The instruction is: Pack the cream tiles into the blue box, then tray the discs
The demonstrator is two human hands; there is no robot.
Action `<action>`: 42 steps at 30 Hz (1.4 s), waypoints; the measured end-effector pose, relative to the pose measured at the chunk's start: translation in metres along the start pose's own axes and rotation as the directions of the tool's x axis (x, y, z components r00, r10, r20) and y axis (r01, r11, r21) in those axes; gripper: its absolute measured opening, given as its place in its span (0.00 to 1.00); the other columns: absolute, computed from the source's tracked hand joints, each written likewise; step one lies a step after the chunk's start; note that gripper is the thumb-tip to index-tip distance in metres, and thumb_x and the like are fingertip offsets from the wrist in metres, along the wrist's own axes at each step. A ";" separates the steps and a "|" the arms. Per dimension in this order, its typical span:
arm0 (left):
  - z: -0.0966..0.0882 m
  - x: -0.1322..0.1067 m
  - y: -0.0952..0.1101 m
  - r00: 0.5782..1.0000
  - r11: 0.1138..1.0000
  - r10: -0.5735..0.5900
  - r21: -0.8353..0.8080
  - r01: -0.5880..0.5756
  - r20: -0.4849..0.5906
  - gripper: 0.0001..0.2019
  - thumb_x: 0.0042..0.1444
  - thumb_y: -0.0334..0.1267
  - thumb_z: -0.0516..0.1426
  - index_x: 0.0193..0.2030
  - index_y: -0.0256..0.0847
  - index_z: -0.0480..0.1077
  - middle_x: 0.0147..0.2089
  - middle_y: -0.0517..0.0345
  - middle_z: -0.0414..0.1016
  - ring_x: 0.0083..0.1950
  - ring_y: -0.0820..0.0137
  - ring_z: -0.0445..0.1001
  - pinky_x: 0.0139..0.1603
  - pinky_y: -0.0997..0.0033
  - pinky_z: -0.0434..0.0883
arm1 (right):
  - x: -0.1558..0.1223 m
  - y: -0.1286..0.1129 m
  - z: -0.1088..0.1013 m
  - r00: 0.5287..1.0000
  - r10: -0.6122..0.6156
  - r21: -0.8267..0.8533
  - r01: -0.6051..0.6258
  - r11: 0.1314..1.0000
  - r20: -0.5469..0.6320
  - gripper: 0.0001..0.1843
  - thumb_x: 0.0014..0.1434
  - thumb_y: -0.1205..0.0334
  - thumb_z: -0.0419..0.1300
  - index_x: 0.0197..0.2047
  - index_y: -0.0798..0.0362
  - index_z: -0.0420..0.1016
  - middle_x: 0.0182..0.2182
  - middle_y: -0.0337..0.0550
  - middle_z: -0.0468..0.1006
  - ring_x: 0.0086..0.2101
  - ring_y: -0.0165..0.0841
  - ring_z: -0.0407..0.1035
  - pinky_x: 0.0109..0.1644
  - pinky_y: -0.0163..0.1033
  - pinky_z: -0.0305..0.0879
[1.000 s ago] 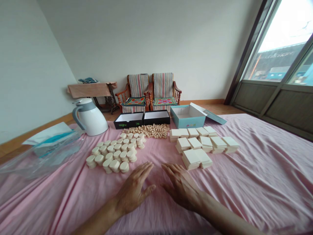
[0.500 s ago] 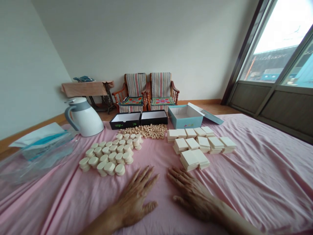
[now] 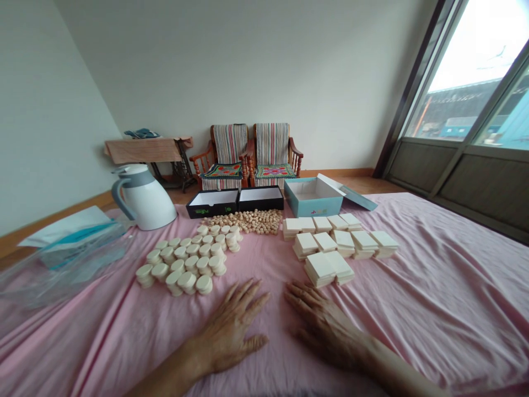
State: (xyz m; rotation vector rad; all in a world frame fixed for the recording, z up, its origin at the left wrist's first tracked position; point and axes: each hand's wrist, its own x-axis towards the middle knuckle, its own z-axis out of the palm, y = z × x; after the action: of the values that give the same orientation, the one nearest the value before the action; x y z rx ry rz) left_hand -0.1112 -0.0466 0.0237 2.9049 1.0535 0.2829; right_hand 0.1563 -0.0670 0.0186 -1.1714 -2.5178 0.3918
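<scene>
Left hand (image 3: 233,326) and right hand (image 3: 326,324) are both just lying flat on the pink cloth (image 3: 258,253), bottom center, totally loose. Round disc stacks (image 3: 192,263) sit left of center, square tile stacks (image 3: 343,239) right of center.

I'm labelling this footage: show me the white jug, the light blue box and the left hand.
White jug (image 3: 154,203): head view, on its body.
Light blue box (image 3: 317,207): head view, on its front wall.
Left hand (image 3: 231,326): head view, on its back.
</scene>
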 end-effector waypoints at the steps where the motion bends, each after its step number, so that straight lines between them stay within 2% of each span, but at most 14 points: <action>1: -0.002 0.005 0.000 1.000 1.000 -0.015 -0.013 0.015 -0.012 0.30 0.59 0.54 0.50 0.66 0.47 0.54 0.66 0.50 0.59 0.66 0.55 0.57 0.63 0.50 0.59 | 0.002 -0.002 -0.002 1.000 -0.007 -0.010 0.007 1.000 -0.031 0.30 0.60 0.56 0.54 0.64 0.56 0.59 0.60 0.55 0.63 0.59 0.45 0.58 0.61 0.52 0.56; 3: -0.005 0.017 0.000 0.996 0.996 -0.066 -0.062 0.062 -0.059 0.23 0.61 0.52 0.50 0.59 0.44 0.64 0.59 0.49 0.68 0.60 0.58 0.65 0.59 0.54 0.64 | 0.008 -0.006 -0.010 0.992 -0.026 -0.030 0.023 0.999 -0.120 0.26 0.60 0.59 0.55 0.60 0.57 0.63 0.56 0.56 0.68 0.54 0.43 0.63 0.57 0.50 0.62; 5: -0.003 0.029 -0.002 0.983 0.986 -0.127 -0.125 0.110 -0.134 0.18 0.62 0.48 0.50 0.52 0.42 0.69 0.51 0.50 0.74 0.53 0.61 0.70 0.55 0.57 0.68 | 0.021 -0.005 -0.023 0.977 -0.036 -0.059 0.024 0.998 -0.208 0.20 0.60 0.61 0.54 0.55 0.56 0.66 0.51 0.55 0.71 0.49 0.41 0.65 0.52 0.48 0.64; 8: 0.006 0.040 -0.007 0.949 0.975 -0.172 -0.184 0.126 -0.263 0.16 0.62 0.44 0.50 0.52 0.39 0.68 0.50 0.49 0.73 0.52 0.63 0.70 0.54 0.58 0.68 | 0.053 0.011 -0.050 0.956 -0.012 -0.133 -0.028 0.991 -0.292 0.15 0.58 0.64 0.54 0.49 0.56 0.68 0.44 0.52 0.71 0.44 0.40 0.65 0.48 0.46 0.64; 10: 0.014 0.042 -0.010 0.935 0.969 -0.191 -0.210 0.131 -0.298 0.17 0.62 0.42 0.51 0.54 0.38 0.66 0.52 0.48 0.72 0.54 0.62 0.68 0.56 0.58 0.67 | 0.080 0.029 -0.067 0.947 0.039 -0.188 -0.104 0.977 -0.320 0.17 0.56 0.65 0.55 0.49 0.57 0.67 0.42 0.52 0.71 0.44 0.40 0.65 0.47 0.45 0.63; 12: 0.020 0.040 -0.013 0.937 0.963 -0.199 -0.236 0.131 -0.289 0.16 0.61 0.42 0.52 0.54 0.38 0.66 0.52 0.48 0.72 0.54 0.63 0.68 0.57 0.58 0.67 | 0.108 0.050 -0.079 0.957 0.111 -0.250 -0.181 0.951 -0.269 0.21 0.54 0.65 0.56 0.52 0.59 0.64 0.44 0.53 0.71 0.46 0.41 0.64 0.50 0.45 0.60; 15: 0.022 0.039 -0.014 0.944 0.953 -0.204 -0.272 0.131 -0.260 0.15 0.61 0.42 0.52 0.52 0.38 0.68 0.50 0.50 0.73 0.53 0.63 0.68 0.56 0.58 0.66 | 0.146 0.078 -0.084 0.955 0.284 -0.365 -0.297 0.882 -0.090 0.29 0.50 0.61 0.61 0.55 0.59 0.61 0.50 0.57 0.69 0.51 0.45 0.62 0.52 0.46 0.58; 20: 0.018 0.041 -0.016 0.951 0.933 -0.220 -0.332 0.140 -0.219 0.13 0.61 0.42 0.52 0.49 0.40 0.69 0.48 0.53 0.73 0.51 0.64 0.68 0.55 0.59 0.65 | 0.187 0.108 -0.075 0.925 0.366 -0.408 -0.298 0.863 0.098 0.42 0.38 0.53 0.69 0.56 0.55 0.62 0.54 0.56 0.68 0.54 0.51 0.60 0.54 0.50 0.58; 24: 0.018 0.040 -0.018 0.958 0.929 -0.213 -0.342 0.139 -0.191 0.13 0.61 0.43 0.52 0.48 0.40 0.70 0.48 0.53 0.73 0.51 0.63 0.67 0.55 0.58 0.64 | 0.202 0.119 -0.069 0.905 0.386 -0.424 -0.283 0.860 0.179 0.41 0.37 0.55 0.68 0.55 0.52 0.63 0.53 0.54 0.69 0.53 0.51 0.62 0.54 0.51 0.58; 27: 0.018 0.039 -0.019 0.959 0.925 -0.214 -0.354 0.137 -0.186 0.13 0.61 0.43 0.52 0.48 0.40 0.70 0.49 0.53 0.72 0.51 0.63 0.66 0.55 0.58 0.63 | 0.205 0.122 -0.065 0.896 0.383 -0.420 -0.266 0.868 0.224 0.39 0.38 0.56 0.67 0.55 0.54 0.63 0.50 0.54 0.72 0.50 0.50 0.66 0.52 0.51 0.60; 32: 0.017 0.039 -0.020 0.962 0.920 -0.220 -0.362 0.150 -0.160 0.13 0.61 0.43 0.53 0.49 0.41 0.69 0.50 0.54 0.72 0.52 0.63 0.66 0.55 0.58 0.63 | 0.201 0.127 -0.058 0.913 0.330 -0.407 -0.214 0.888 0.241 0.39 0.40 0.56 0.65 0.56 0.55 0.61 0.49 0.54 0.73 0.49 0.50 0.67 0.50 0.49 0.62; 38: 0.016 0.039 -0.020 0.963 0.918 -0.221 -0.366 0.152 -0.154 0.13 0.60 0.42 0.54 0.49 0.41 0.69 0.50 0.54 0.71 0.52 0.62 0.66 0.55 0.58 0.63 | 0.204 0.132 -0.058 0.917 0.281 -0.428 -0.141 0.893 0.284 0.46 0.37 0.58 0.66 0.61 0.52 0.57 0.52 0.54 0.71 0.50 0.51 0.67 0.51 0.50 0.61; 42: 0.017 0.038 -0.019 0.965 0.918 -0.216 -0.368 0.149 -0.150 0.13 0.60 0.42 0.54 0.50 0.42 0.69 0.50 0.54 0.71 0.52 0.62 0.65 0.55 0.58 0.63 | 0.207 0.131 -0.060 0.916 0.242 -0.445 -0.080 0.892 0.321 0.41 0.38 0.57 0.65 0.57 0.53 0.62 0.49 0.53 0.74 0.48 0.50 0.69 0.50 0.50 0.61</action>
State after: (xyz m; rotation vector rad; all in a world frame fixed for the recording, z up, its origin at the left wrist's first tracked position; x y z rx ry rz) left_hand -0.0917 -0.0070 0.0115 2.4762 1.1519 0.6728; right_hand 0.1447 0.1815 0.0606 -1.6131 -2.9394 0.1048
